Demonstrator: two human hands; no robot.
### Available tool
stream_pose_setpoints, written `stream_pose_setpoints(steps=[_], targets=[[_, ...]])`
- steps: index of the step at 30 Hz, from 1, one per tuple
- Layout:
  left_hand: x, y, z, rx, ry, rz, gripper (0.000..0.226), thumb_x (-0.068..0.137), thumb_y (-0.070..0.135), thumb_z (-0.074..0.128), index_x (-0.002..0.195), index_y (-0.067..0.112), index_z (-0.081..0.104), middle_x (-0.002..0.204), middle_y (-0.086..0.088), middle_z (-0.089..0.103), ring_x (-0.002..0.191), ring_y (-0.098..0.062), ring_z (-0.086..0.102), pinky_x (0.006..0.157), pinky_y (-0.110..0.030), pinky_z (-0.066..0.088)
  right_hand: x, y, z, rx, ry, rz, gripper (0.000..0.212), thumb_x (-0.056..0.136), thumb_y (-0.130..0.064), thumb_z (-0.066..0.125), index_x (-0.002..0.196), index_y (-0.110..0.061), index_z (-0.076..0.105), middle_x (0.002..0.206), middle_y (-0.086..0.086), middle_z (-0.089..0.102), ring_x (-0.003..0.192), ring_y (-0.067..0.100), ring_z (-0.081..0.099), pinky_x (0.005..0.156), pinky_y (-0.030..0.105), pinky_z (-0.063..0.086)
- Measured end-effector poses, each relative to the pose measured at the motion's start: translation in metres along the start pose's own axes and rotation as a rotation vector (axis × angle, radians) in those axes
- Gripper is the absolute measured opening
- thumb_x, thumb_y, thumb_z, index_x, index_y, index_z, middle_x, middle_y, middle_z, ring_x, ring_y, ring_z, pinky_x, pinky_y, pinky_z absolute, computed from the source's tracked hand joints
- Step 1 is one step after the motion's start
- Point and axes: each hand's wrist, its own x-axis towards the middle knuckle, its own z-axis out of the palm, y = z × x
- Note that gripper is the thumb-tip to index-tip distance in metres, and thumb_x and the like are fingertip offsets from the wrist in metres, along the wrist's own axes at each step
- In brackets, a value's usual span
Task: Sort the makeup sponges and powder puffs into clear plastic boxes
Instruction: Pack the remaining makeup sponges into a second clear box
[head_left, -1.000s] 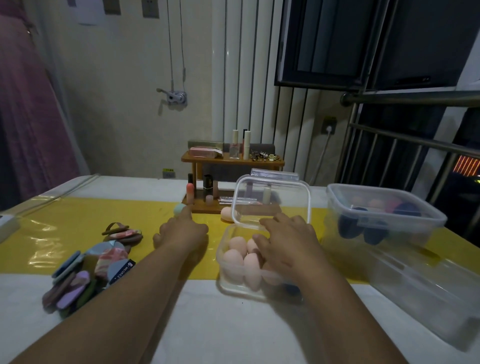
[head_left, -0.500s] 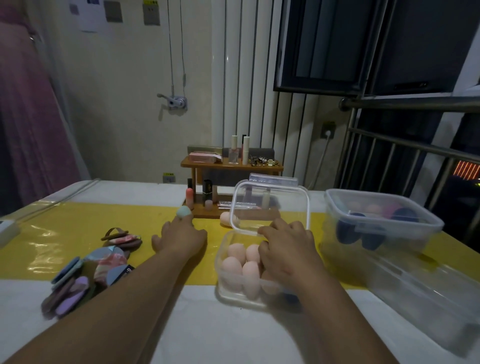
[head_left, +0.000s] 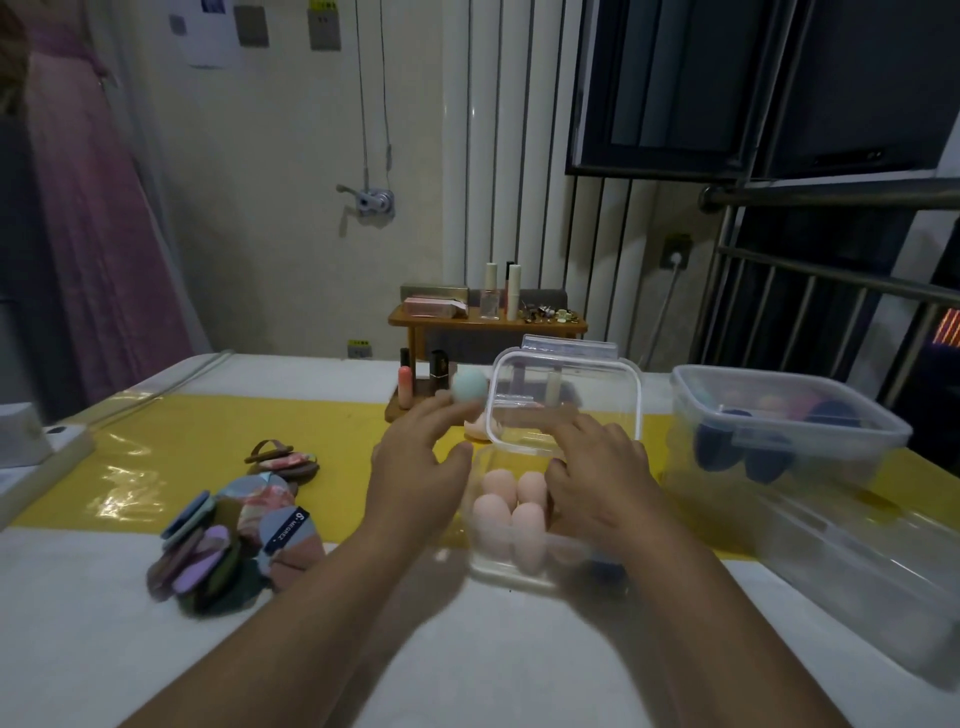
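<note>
Head view, table (head_left: 78, 639) with yellow runner (head_left: 208, 441). I see the left hand (head_left: 415, 473) raised over the runner, its long fingers stretched forward and closed on the teal sponge (head_left: 470, 385) at their tips; the thumb stands apart below; blur hides the exact pinch. The sponge sits clear of the table, just left of the upright lid (head_left: 597, 384) of the small clear box (head_left: 511, 574). The right hand (head_left: 605, 483) lies palm down over the right side of that box, fingers slightly spread and nearly straight, tips reaching the rear rim at the foot of the lid. Four pink sponges (head_left: 527, 525) stand packed together in the box's left half; one peach sponge (head_left: 475, 428) lies on the runner behind the box. The powder puffs (head_left: 223, 545) form a loose heap to the left, well apart from the box; the large clear box (head_left: 789, 426) on the right holds dark puffs; the wooden rack (head_left: 488, 325) with cosmetics stands at the far edge.
</note>
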Motion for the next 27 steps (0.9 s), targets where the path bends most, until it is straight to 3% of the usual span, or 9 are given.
stream_pose_setpoints(steps=[3,7,9,11,16,19,22,25,27], targets=[[-0.006,-0.002,0.004,-0.048,-0.067,0.075,0.032,0.079,0.031,0.061,0.103,0.051,0.069,0.124,0.025,0.062,0.126,-0.002,0.05,0.105,-0.051,0.041,-0.002,-0.001,0.0,0.314,0.033,-0.001,0.046,0.1,-0.029,0.043,0.144,-0.041,0.037,0.144,-0.008,0.045,0.123,0.015,0.046,0.104,0.041,0.042],[-0.01,-0.006,0.008,-0.005,-0.171,0.166,0.03,0.075,0.045,0.058,0.104,0.048,0.068,0.112,0.033,0.062,0.118,-0.002,0.053,0.101,-0.05,0.041,-0.005,-0.006,-0.004,0.73,0.016,-0.006,0.043,0.1,-0.039,0.052,0.142,-0.042,0.041,0.123,-0.015,0.057,0.102,0.003,0.059,0.086,0.027,0.053],[-0.011,-0.004,0.01,-0.008,-0.228,0.188,0.023,0.075,0.04,0.058,0.095,0.043,0.069,0.109,0.031,0.062,0.115,-0.003,0.053,0.098,-0.043,0.041,-0.006,-0.007,-0.004,0.75,0.019,-0.006,0.033,0.097,-0.033,0.059,0.13,-0.037,0.054,0.115,-0.013,0.063,0.094,0.004,0.064,0.077,0.024,0.057],[-0.012,-0.001,0.009,-0.044,-0.263,0.142,0.013,0.072,0.028,0.06,0.074,0.039,0.067,0.108,0.028,0.062,0.113,-0.001,0.051,0.094,-0.031,0.039,-0.005,-0.008,-0.003,0.746,0.042,0.008,0.02,0.094,-0.028,0.063,0.114,-0.032,0.063,0.106,-0.011,0.066,0.087,0.008,0.067,0.073,0.028,0.061],[-0.007,-0.006,0.003,-0.115,-0.37,-0.114,0.027,0.057,0.018,0.046,0.045,0.036,0.063,0.118,0.024,0.053,0.122,-0.007,0.04,0.093,-0.021,0.034,-0.005,-0.006,-0.004,0.797,0.016,0.052,0.012,0.09,-0.024,0.067,0.101,-0.027,0.066,0.096,-0.005,0.066,0.075,0.016,0.067,0.057,0.024,0.054],[-0.009,-0.014,0.003,-0.106,-0.433,-0.144,0.027,0.061,0.024,0.046,0.052,0.036,0.07,0.126,0.022,0.051,0.126,-0.005,0.038,0.101,-0.025,0.035,-0.009,-0.009,-0.006,0.847,-0.132,-0.023,0.015,0.085,-0.012,0.072,0.095,-0.023,0.07,0.092,-0.002,0.071,0.069,0.016,0.068,0.061,0.028,0.058],[-0.008,-0.02,0.004,-0.096,-0.391,-0.117,0.04,0.064,0.034,0.049,0.094,0.029,0.075,0.14,0.017,0.047,0.134,-0.007,0.037,0.106,-0.034,0.036,-0.011,-0.01,-0.007,0.847,-0.268,-0.074,0.015,0.083,-0.008,0.073,0.092,-0.02,0.074,0.089,0.0,0.074,0.066,0.009,0.066,0.062,0.026,0.055],[-0.007,-0.022,0.004,-0.076,-0.424,-0.071,0.036,0.072,0.031,0.048,0.087,0.017,0.078,0.146,0.021,0.04,0.139,-0.005,0.03,0.112,-0.037,0.028,-0.012,-0.011,-0.01,0.807,-0.331,-0.079,0.019,0.084,-0.005,0.066,0.09,-0.02,0.077,0.081,-0.005,0.074,0.06,0.005,0.062,0.059,0.021,0.049],[-0.006,-0.021,0.004,-0.017,-0.457,-0.051,0.034,0.074,0.031,0.044,0.071,0.021,0.077,0.153,0.02,0.036,0.141,-0.004,0.025,0.112,-0.034,0.023,-0.013,-0.013,-0.011,0.781,-0.35,-0.068,0.025,0.086,-0.003,0.063,0.087,-0.024,0.077,0.074,-0.01,0.072,0.059,0.003,0.06,0.059,0.019,0.049]])
